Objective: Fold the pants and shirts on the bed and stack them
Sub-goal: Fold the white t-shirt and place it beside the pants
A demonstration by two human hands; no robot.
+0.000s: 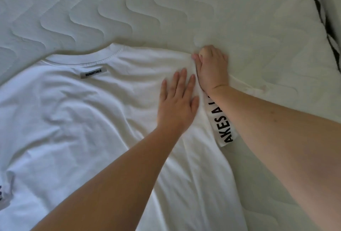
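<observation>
A white T-shirt lies spread back-up on the bed, its collar toward the far side and a small grey label below the collar. Its right sleeve, with black lettering, is turned over near the shoulder. My left hand lies flat on the shirt beside the shoulder, fingers straight. My right hand sits at the shoulder fold with its fingers curled into the cloth there.
The white quilted mattress stretches beyond the shirt and to the right. A dark striped edge runs down the far right. A scrap of printed cloth shows at the lower left.
</observation>
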